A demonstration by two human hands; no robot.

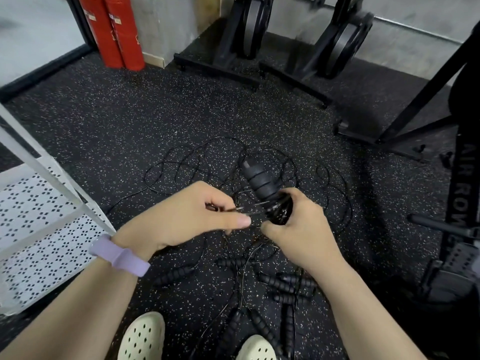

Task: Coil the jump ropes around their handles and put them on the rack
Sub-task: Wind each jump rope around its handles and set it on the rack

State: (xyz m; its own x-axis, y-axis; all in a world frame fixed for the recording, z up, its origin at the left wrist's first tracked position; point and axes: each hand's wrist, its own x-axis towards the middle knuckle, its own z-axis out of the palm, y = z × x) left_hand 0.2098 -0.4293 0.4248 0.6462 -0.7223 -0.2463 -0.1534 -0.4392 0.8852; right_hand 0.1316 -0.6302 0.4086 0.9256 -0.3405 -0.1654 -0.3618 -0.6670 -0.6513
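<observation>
Two hands: right hand (pixel 298 224) grips handles (pixel 259 183), left hand (pixel 192 214) pinches rope (pixel 235 209).

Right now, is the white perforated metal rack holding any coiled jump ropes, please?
No, the white perforated metal rack shows only bare shelf; black ribbed foam handles lie on the floor.

Both forearms are bare, no sleeves in view. A lilac band (pixel 120 255) with a smooth, rounded strap wraps the left wrist at 8 o'clock. At 6 o'clock, two pale cream clogs (pixel 142 336) show their toes, the uppers dotted with small round holes.
</observation>
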